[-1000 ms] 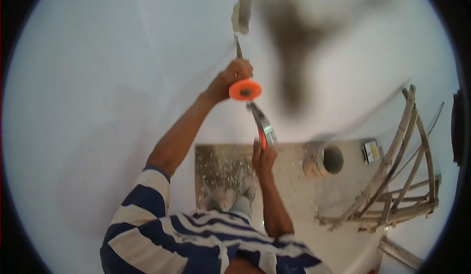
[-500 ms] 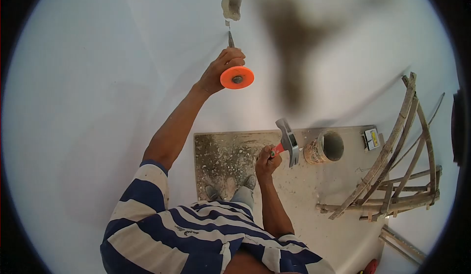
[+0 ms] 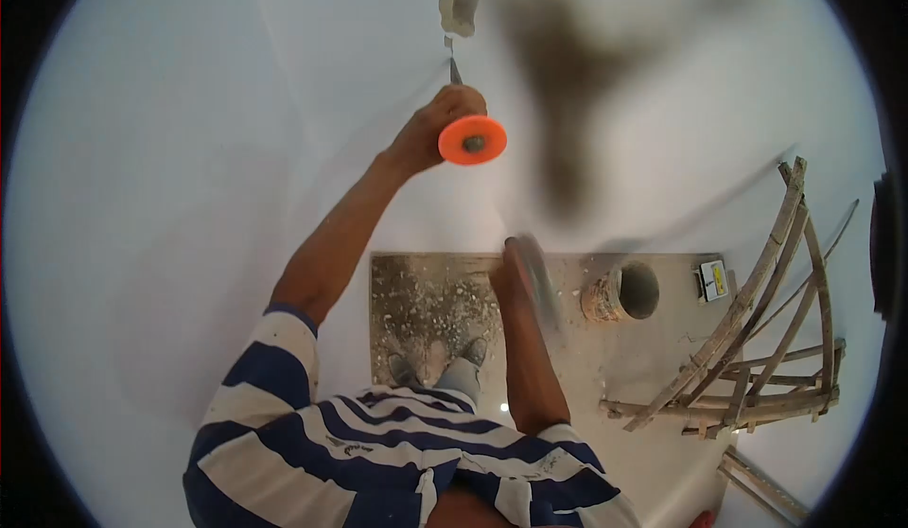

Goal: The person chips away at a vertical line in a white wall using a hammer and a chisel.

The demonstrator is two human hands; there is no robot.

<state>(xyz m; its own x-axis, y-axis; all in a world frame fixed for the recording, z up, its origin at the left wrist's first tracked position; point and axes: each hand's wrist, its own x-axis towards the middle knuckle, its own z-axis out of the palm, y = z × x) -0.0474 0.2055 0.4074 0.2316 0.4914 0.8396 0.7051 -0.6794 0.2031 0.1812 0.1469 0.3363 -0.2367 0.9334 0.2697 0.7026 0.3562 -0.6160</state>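
My left hand (image 3: 443,123) is raised against the white wall and wrapped around a chisel (image 3: 472,140) with a round orange hand guard. Its pointed blade meets the wall just below a chipped-out groove (image 3: 461,3) with rough edges. Lower down, my right hand (image 3: 511,277) grips a claw hammer (image 3: 537,277), whose head is smeared by motion. A gap separates the hammer from the chisel's struck end.
Below, a board (image 3: 416,287) strewn with plaster chips lies under my shoes. A stained bucket (image 3: 605,296) stands to its right, with a small box (image 3: 711,280) beyond. A rough wooden trestle (image 3: 757,320) leans at the right. A dark blur (image 3: 567,83) covers part of the upper view.
The hammer has swung and turned in my right hand, its head now blurred, and that hand is slightly higher. My left hand keeps the chisel at the same spot on the wall.
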